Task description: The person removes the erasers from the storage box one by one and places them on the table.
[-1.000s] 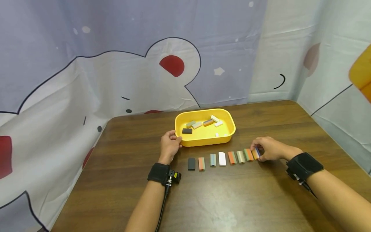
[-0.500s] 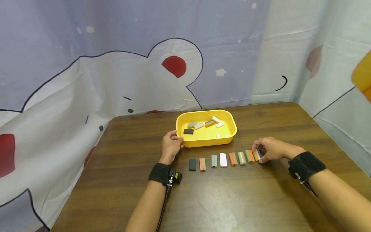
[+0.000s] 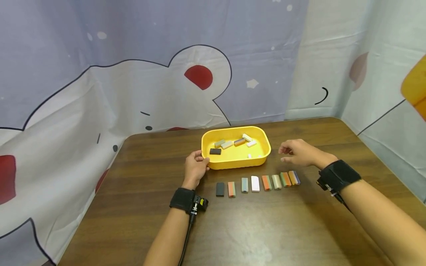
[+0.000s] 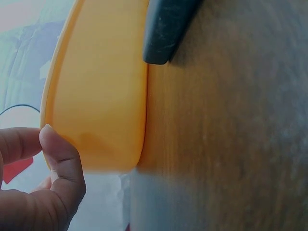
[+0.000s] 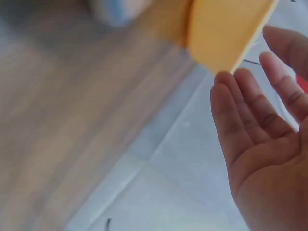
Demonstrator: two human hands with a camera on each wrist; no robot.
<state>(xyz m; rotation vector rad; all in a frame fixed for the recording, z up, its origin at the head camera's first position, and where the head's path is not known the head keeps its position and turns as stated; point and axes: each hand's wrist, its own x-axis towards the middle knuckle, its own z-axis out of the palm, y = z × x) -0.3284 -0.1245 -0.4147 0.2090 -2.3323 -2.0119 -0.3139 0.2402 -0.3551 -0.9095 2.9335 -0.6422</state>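
Note:
My left hand (image 3: 195, 168) pinches the rim of a yellow plastic basin (image 3: 237, 163) at its left front corner. In the left wrist view the thumb and a finger meet on that rim. My right hand (image 3: 301, 152) is above the table to the right of the basin, its fingers loosely bent and holding nothing. In front of the basin runs a row of small eraser-like blocks, from a black block (image 3: 220, 189) on the left, past a white block (image 3: 255, 183), to an orange-and-blue block (image 3: 294, 178) on the right.
Inside the basin lie several more small blocks, among them a black block (image 3: 215, 151) and a white block (image 3: 251, 143). The wooden table (image 3: 233, 229) ends at a patterned curtain (image 3: 149, 96) behind. A cable (image 3: 185, 236) runs along the left forearm.
My right hand has let go of the orange-and-blue block at the row's right end and moved up and left towards the basin. The left hand has stayed on the rim.

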